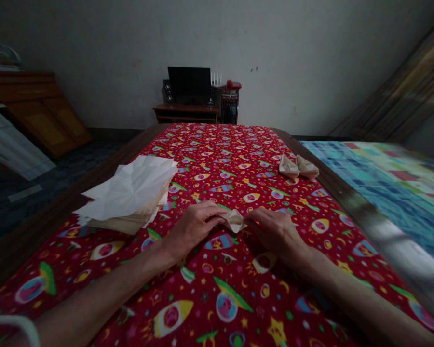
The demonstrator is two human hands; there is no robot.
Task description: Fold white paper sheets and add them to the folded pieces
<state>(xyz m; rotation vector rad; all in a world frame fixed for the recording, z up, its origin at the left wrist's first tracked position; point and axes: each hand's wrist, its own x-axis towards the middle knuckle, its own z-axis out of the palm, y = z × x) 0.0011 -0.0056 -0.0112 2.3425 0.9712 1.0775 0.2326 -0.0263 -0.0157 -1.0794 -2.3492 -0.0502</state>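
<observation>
Between my two hands, just above or on the red patterned cloth (217, 270), is a small piece of folded paper (235, 220), pale cream with a raised point in its middle. My left hand (198, 219) pinches its left end between thumb and fingers. At the right end, the fingers of my right hand (277, 231) are closed on it, their tips partly hidden. A loose stack of creased paper sheets (130, 188), white on top and tan below, lies to the left of my left hand. Two folded paper shapes (298, 166) sit farther off at the right.
The cloth covers a long table with a dark wooden edge (350, 207). A bed with a blue patchwork cover (379, 183) stands along the right. Beyond the far end are a monitor (190, 83) on a small desk and a red telephone (233, 85). Wooden cabinets (39, 111) stand at left.
</observation>
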